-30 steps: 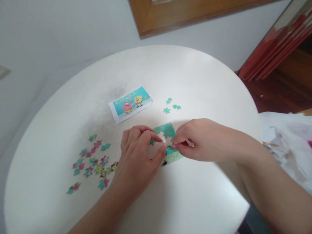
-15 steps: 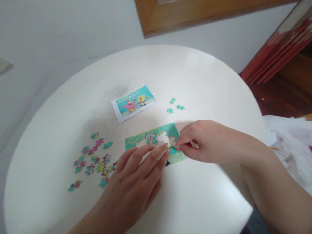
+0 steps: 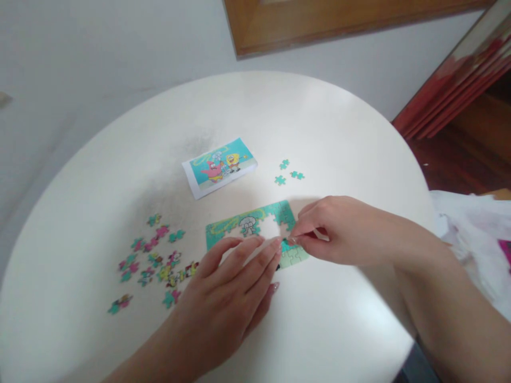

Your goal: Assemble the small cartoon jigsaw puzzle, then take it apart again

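Puzzle (image 3: 239, 226) lies under left hand (image 3: 227, 303), grip released; right hand (image 3: 339, 229) pinches one piece (image 3: 286, 244).

No legible text, label, brand, number or sign found. The picture card (image 3: 220, 166), centre of frame, and the part-built puzzle (image 3: 247, 226) just below it show cartoon artwork only; any lettering is too small to read.

The round table (image 3: 319, 133) looks like smooth white laminate with a soft sheen, dulled to a grey scuffed patch beside the matt paper print (image 3: 219, 166). The puzzle (image 3: 239, 226) and loose pieces (image 3: 155, 260) seem printed card, faintly glossy. Behind is a varnished wood frame (image 3: 319, 21) — and at the right, thin crinkled plastic (image 3: 475, 223).
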`<state>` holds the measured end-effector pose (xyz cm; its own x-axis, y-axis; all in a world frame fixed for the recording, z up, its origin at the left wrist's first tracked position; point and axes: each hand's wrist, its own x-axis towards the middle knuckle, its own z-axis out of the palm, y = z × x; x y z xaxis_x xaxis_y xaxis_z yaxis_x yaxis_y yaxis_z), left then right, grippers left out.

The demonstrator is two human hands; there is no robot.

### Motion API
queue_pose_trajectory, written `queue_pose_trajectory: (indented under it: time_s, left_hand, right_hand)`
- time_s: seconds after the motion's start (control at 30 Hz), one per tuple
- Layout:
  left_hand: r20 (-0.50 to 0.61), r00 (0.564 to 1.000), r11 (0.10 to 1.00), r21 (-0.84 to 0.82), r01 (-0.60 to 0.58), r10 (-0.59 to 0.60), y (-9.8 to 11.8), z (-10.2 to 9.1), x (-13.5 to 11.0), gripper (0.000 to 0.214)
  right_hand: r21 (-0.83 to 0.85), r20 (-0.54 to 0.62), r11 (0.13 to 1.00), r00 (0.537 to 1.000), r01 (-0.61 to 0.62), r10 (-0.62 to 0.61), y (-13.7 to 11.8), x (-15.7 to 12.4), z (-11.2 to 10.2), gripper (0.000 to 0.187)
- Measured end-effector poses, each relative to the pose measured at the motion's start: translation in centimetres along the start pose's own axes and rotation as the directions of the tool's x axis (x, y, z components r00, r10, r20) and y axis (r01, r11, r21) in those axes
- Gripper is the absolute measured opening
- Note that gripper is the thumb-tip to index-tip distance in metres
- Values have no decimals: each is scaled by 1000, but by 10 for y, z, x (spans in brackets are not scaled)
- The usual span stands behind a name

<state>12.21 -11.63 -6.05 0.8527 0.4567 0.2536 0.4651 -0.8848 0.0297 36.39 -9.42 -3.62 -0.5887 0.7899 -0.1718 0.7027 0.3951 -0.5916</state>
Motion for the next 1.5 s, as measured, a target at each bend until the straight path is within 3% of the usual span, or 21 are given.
queue_pose_trajectory:
  time_s: [0.2, 0.33, 0.43, 0.6, 0.7, 0.87, 1.03, 1.23, 1.5]
  left_hand:
    - [-58, 998, 998, -51, 31, -34, -4, 0, 6, 28]
    - [-105, 986, 991, -62, 122, -128, -13, -9, 6, 26]
    - [-120, 973, 980, -18, 197, -198, -27, -23, 2, 25]
    - [-53, 982, 974, 125, 188, -183, -61, -46, -14, 26]
    - [-104, 974, 966, 144, 214, -201, -79, -49, -22, 26]
    - [-125, 977, 984, 32, 177, -172, -100, -42, -34, 20]
    - [-110, 986, 991, -60, 122, -128, -117, -43, -44, 10]
    - [-104, 978, 980, -102, 171, -181, -119, -48, -51, 14]
    - [-55, 985, 974, -163, 156, -167, -109, -47, -44, 19]
  right_hand:
    - [14, 11, 1000, 1000, -1, 1, 1, 0, 0, 21]
    - [31, 8, 999, 1000, 27, -28, 1, 1, 0, 21]
    - [49, 6, 997, 999, 52, -53, 3, 1, 1, 21]
    - [63, 11, 997, 998, 55, -56, 6, 1, 4, 22]
    - [103, 12, 992, 997, 70, -71, 7, 3, 4, 24]
    - [247, -141, 968, 990, 46, -11, 9, 4, 1, 24]
    - [255, -211, 967, 976, -2, 58, 12, 6, 2, 25]
    - [177, -214, 984, 977, 21, 18, 11, 6, 5, 23]
    - [168, -285, 986, 957, -10, 58, 15, 4, 2, 24]
